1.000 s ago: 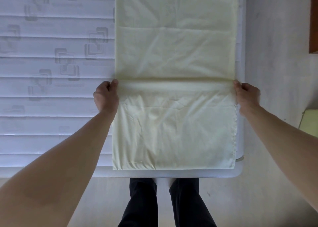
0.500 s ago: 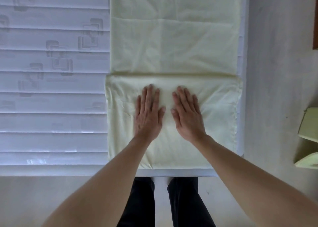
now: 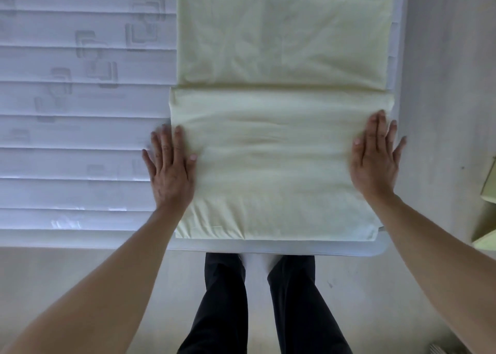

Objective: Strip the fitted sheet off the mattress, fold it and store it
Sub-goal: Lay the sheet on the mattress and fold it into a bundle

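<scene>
Mattress — hands now at sheet edges

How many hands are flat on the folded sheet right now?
2. The left hand presses the left edge of the pale yellow folded fitted sheet; the right hand presses its right edge. None hidden.
</scene>
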